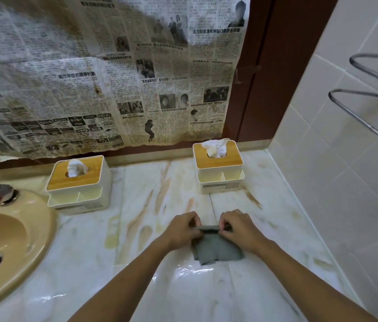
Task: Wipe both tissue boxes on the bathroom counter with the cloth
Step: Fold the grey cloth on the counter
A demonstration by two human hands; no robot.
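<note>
While both tissue boxes wait untouched at the back of the marble counter (241,287), the person holds the grey cloth (217,248) in front of the body, near the front edge and well apart from either box. The left hand (184,226) pinches the top edge of the cloth at its left corner, and the right hand (236,226) pinches the same edge at its right corner; the fingers of both are closed on the fabric. The lower part of the cloth hangs or lies on the counter, I cannot tell which. I judge that the edge is pulled straight between the two hands in order to fold or flatten the cloth, so that it gives a clean, firm pad for wiping.

One box, the left tissue box (80,184), stands just beside the yellow sink (11,238), and the right tissue box (219,167) stands near the corner by the tiled wall (346,182). Each has a wooden lid with a white tissue coming out of the slot, and each sits against the back ledge under the stained newspaper (104,73). This placing keeps them away from the basin water, probably. The wiping itself is not yet begun, as I judge it.
</note>
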